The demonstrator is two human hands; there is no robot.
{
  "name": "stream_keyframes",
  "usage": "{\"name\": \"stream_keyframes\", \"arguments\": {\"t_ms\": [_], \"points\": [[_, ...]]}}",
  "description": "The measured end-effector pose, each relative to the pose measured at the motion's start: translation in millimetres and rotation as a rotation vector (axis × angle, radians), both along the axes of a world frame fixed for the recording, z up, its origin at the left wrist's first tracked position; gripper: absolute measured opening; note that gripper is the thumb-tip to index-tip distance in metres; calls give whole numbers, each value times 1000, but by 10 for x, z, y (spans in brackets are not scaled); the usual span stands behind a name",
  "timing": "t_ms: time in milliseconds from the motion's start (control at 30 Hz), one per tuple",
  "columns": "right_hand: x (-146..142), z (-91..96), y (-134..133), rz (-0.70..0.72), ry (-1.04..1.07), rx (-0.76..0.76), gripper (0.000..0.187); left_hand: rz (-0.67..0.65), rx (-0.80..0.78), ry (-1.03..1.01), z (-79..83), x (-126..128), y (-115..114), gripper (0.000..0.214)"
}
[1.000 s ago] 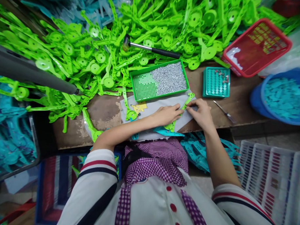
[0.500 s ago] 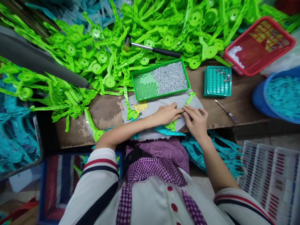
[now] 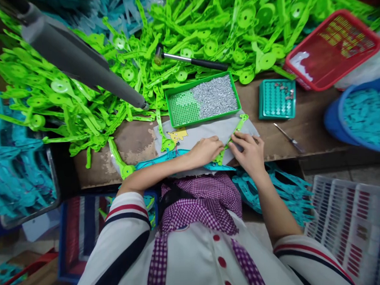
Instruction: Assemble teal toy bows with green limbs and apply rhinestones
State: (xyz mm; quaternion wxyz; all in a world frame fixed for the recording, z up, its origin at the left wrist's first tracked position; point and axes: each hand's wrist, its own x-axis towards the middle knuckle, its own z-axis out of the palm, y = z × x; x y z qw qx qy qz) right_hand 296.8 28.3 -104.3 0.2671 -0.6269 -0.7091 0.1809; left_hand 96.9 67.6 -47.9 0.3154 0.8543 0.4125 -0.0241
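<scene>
Gripping green strip (image 3: 239,125) with left hand (image 3: 205,150) and right hand (image 3: 250,153), both closed on it, cloth (image 3: 208,131) beneath, tray (image 3: 168,108) just beyond.

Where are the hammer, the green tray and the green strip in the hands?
hammer (image 3: 210,65): head view, black handle.
green tray (image 3: 181,109): head view, bare mesh floor.
green strip (image 3: 238,126): head view, free upper end.

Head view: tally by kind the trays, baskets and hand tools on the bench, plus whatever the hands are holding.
Trays: 2, the green tray and the teal tray
Baskets: 1, the red basket
Hand tools: 2, the hammer and the small metal tool
Held parts: 1, the green strip pinched between left hand and right hand
Total: 6
</scene>
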Motion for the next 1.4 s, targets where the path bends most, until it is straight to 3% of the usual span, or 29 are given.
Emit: {"name": "stream_keyframes", "arguments": {"t_ms": [333, 733, 967, 1233, 1400], "points": [[-56, -25, -11, -39, -75, 28, 43, -66, 52, 102, 64, 32, -284, 37], [-56, -63, -55, -11, -112, 39, 44, -174, 110, 102, 45, -346, -207, 51], [-61, -46, -59, -6, -100, 29, 47, -235, 159, 199, 98, -318, -247, 54], [32, 14, -47, 60, -81, -67, 51, -162, 131, 192, 60, -288, -274, 55], [-25, 43, -54, 35, -81, -71, 49, -184, 131, 181, 62, -297, -273, 52]]}}
